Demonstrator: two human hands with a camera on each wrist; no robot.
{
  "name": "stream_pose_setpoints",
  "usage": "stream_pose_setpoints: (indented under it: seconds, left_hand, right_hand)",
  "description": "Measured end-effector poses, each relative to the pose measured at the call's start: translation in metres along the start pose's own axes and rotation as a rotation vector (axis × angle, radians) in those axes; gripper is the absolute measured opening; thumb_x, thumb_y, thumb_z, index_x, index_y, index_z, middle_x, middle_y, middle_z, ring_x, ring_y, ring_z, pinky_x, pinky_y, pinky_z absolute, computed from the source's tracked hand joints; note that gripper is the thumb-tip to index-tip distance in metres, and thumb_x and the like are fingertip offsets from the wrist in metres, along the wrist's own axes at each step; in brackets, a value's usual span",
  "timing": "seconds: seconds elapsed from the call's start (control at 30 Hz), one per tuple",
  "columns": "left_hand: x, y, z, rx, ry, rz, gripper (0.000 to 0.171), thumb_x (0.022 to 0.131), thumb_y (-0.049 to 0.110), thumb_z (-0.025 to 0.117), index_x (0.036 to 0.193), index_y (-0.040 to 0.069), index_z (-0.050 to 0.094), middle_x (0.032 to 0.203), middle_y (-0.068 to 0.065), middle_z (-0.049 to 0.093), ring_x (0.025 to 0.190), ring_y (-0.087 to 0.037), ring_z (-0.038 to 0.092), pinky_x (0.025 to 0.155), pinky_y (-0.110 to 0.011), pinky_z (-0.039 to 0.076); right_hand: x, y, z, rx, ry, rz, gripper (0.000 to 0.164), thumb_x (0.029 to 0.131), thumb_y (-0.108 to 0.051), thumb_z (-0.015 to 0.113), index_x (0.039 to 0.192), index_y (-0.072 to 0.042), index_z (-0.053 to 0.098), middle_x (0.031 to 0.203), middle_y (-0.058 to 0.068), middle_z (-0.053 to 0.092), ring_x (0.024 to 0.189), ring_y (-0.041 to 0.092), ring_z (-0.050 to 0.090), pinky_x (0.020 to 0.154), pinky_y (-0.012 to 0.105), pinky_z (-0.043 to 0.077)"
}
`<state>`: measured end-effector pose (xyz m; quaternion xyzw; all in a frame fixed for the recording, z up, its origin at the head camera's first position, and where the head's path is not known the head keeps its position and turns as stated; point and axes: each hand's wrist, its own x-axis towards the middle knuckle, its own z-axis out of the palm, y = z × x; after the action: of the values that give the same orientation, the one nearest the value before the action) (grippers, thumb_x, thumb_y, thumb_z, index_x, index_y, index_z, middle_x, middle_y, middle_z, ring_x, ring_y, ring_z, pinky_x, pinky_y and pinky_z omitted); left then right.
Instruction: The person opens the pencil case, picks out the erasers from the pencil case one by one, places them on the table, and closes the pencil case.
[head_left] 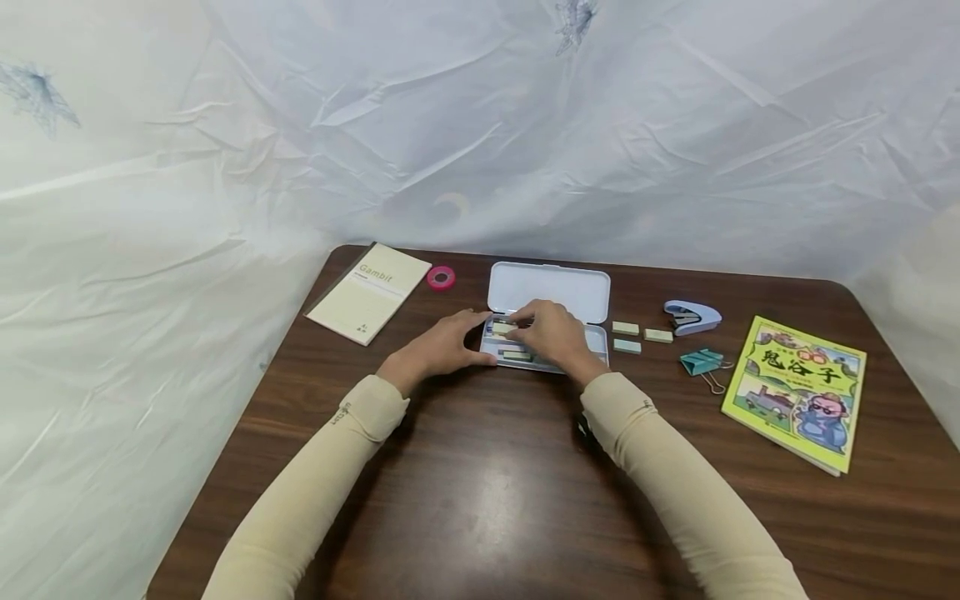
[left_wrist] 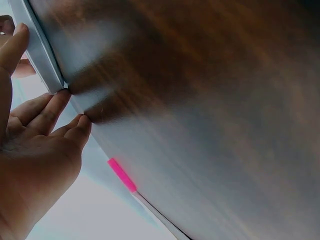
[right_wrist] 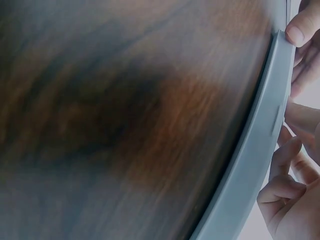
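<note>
I am at a stationery-strewn desk space, home or office I cannot tell: a dark brown wood-grain table across the lower frame, creased white sheeting across the top and left, a cream rectangular paper notebook left of centre, a pale-blue curved stapler right of centre.

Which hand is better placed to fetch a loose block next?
Probably the right hand: it is nearer the three loose blocks, which lie past the case's right end. The left hand touches the left end.
</note>
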<state>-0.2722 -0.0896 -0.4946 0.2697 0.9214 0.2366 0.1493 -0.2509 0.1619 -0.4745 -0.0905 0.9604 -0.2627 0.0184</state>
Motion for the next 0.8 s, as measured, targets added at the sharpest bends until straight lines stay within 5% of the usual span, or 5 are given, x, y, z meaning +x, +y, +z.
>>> stream_pose_setpoints:
  seconds: [0.3,0.47,0.63,0.8]
  left_hand:
    - [0.0,0.0,-0.001,0.006,-0.002,-0.005,0.105,0.097,0.069,0.085,0.181,0.024,0.039,0.187,-0.015,0.038,0.177,-0.035,0.033,0.143,-0.055,0.034]
    - [0.0,0.002,-0.003,-0.004,0.007,0.008,0.104,0.097,0.068,0.085,0.18,0.024,0.04,0.187,-0.016,0.038,0.176,-0.036,0.034,0.143,-0.055,0.033]
    - [-0.001,0.002,-0.003,0.003,0.01,0.008,0.105,0.096,0.068,0.086,0.18,0.025,0.04,0.187,-0.015,0.038,0.176,-0.037,0.034,0.143,-0.056,0.033]
    - [0.002,-0.003,0.002,0.027,0.01,0.009,0.107,0.095,0.07,0.086,0.18,0.025,0.039,0.186,-0.013,0.04,0.176,-0.035,0.034,0.144,-0.055,0.033]
  right_hand:
    - [-0.009,-0.008,-0.007,0.04,-0.009,0.001,0.025,0.104,-0.035,0.086,0.127,-0.029,0.09,0.141,0.003,0.081,0.128,0.033,0.078,0.1,0.06,0.066]
    - [-0.018,0.008,-0.023,0.047,0.008,-0.039,0.025,0.105,-0.037,0.085,0.127,-0.028,0.09,0.142,0.009,0.08,0.113,0.03,0.08,0.08,0.049,0.066]
    - [-0.038,0.021,-0.053,0.063,-0.003,-0.024,0.025,0.108,-0.034,0.081,0.129,-0.021,0.088,0.144,0.016,0.078,0.08,0.023,0.073,0.058,0.036,0.05]
    - [-0.065,0.03,-0.081,0.029,0.007,0.045,0.026,0.111,-0.026,0.078,0.132,-0.014,0.086,0.147,0.02,0.077,0.098,0.033,0.074,0.074,0.045,0.057]
